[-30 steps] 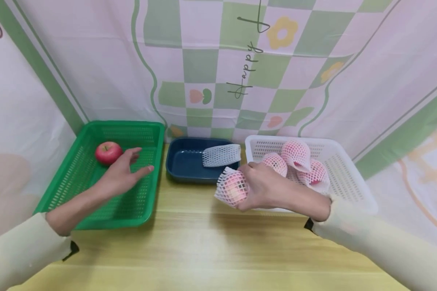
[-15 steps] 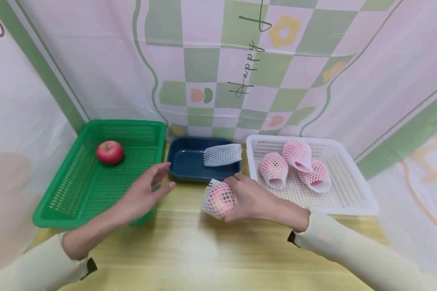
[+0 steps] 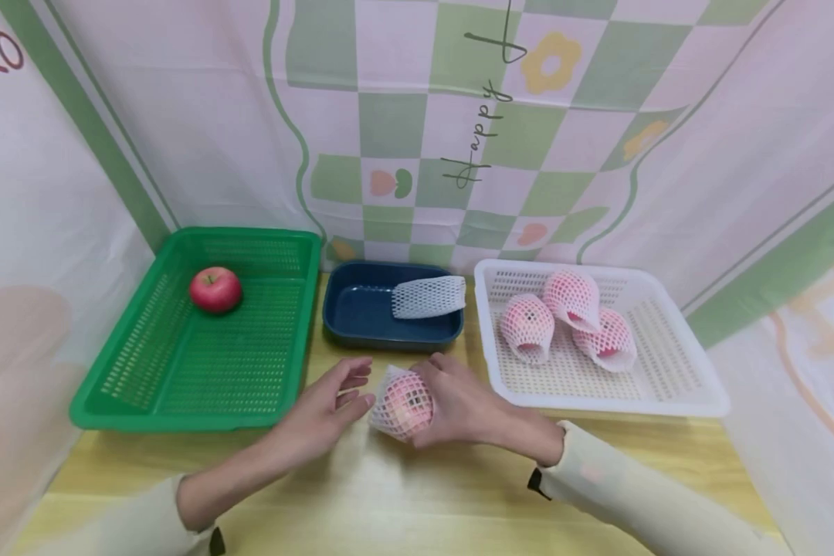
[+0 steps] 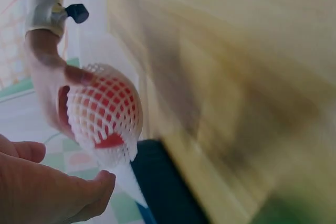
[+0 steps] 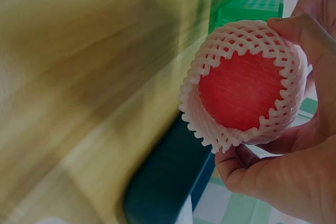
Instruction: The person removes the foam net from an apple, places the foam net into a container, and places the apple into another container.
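My right hand (image 3: 459,405) grips an apple (image 3: 405,405) wrapped in a white foam net, above the table in front of the blue dish. In the right wrist view, red skin of the apple (image 5: 241,90) shows through the open end of the foam net (image 5: 195,114), with thumb and fingers curled round its side. Just left of the apple, my left hand (image 3: 327,409) holds nothing, its fingers loosely bent toward the net. The left wrist view has the left hand's fingertips (image 4: 105,182) close to the net's open end, a small gap between them.
At left stands a green basket (image 3: 250,347) with one bare red apple (image 3: 215,289). Behind the hands, a dark blue dish (image 3: 354,309) holds a flattened foam net (image 3: 428,297). The white basket (image 3: 674,340) at right contains three net-wrapped apples (image 3: 571,300). A patterned cloth hangs behind.
My right hand has carried the wrapped apple from the white basket's edge leftward and nearer me. The left hand has moved right, from over the green basket to beside the apple.
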{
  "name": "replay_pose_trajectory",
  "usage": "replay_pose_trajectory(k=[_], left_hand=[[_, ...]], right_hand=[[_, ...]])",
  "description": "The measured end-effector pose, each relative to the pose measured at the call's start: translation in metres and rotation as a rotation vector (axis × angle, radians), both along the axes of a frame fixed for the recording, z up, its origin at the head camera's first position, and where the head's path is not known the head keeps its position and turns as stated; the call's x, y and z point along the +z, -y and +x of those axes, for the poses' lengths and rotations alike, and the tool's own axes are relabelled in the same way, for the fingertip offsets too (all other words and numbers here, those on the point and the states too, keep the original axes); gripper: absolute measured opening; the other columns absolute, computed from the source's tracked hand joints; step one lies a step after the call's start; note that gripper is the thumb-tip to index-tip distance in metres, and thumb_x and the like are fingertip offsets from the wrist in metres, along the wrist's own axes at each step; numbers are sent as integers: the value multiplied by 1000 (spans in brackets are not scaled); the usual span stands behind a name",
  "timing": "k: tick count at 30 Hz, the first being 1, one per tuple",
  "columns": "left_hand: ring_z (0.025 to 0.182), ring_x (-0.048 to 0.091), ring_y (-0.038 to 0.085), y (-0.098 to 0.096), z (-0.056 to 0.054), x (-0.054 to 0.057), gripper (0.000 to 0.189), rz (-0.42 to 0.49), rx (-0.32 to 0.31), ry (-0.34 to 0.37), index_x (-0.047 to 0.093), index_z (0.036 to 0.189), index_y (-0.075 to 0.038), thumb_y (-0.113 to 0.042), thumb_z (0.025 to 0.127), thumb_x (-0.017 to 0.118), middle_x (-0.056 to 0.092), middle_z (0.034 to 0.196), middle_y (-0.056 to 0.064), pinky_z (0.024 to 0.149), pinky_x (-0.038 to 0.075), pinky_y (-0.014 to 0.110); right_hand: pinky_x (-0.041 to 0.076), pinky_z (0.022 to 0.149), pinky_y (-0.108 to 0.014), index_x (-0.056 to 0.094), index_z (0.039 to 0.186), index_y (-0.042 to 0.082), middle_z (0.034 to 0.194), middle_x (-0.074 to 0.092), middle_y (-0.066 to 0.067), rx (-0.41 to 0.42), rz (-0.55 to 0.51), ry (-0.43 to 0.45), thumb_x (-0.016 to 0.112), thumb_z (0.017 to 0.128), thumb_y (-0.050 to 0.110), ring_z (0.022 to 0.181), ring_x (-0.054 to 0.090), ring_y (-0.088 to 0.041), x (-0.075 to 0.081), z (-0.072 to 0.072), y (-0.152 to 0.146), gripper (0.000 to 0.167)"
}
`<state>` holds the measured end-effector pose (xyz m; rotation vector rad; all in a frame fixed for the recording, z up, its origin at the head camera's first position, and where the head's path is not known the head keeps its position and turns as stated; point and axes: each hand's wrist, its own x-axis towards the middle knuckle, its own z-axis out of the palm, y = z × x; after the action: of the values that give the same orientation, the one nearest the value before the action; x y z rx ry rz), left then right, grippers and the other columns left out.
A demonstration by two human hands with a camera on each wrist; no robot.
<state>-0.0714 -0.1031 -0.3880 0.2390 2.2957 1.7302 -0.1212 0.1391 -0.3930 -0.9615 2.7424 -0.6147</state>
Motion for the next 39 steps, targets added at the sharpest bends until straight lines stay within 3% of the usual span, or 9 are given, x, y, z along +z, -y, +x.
replay_pose_trajectory(k=[6, 14, 20, 26, 39], left_hand=[[139, 53, 43, -12, 6, -25, 50, 45, 28, 23, 47, 151, 7, -7, 105, 62, 55, 148, 27, 119, 45, 53], [132, 59, 43, -15, 7, -50, 44, 22, 42, 62, 50, 148, 3, -10, 107, 59, 61, 143, 23, 110, 55, 52], [126, 65, 38, -15, 3, -59, 36, 38, 70, 92, 57, 142, 2, -3, 107, 56, 65, 138, 20, 106, 58, 43], [112, 70, 30, -17, 0, -67, 34, 117, 80, 150, 61, 137, 4, 2, 103, 57, 68, 129, 19, 88, 65, 31], [116, 69, 31, -18, -2, -73, 51, 226, 79, 302, 54, 145, 5, 5, 95, 67, 61, 136, 23, 88, 66, 41]], right_hand=[[61, 81, -34, 67, 127, 0, 111, 64, -11, -10, 4, 35, 98, 58, 34, 95, 59, -18, -12, 2, 2, 83], [60, 81, -30, 66, 129, 0, 111, 65, -10, -5, 16, 35, 98, 59, 37, 94, 59, -16, -22, 2, 2, 85], [61, 82, -33, 66, 130, 0, 114, 64, -12, -17, 24, 27, 98, 58, 37, 94, 60, -17, -26, 3, 1, 87], [60, 80, -29, 66, 129, 1, 112, 63, -9, -11, 8, 24, 98, 59, 37, 93, 58, -15, -30, 6, 0, 85], [60, 83, -31, 66, 131, 0, 113, 62, -9, -5, 1, 39, 97, 59, 35, 96, 58, -16, -32, 7, 1, 85]])
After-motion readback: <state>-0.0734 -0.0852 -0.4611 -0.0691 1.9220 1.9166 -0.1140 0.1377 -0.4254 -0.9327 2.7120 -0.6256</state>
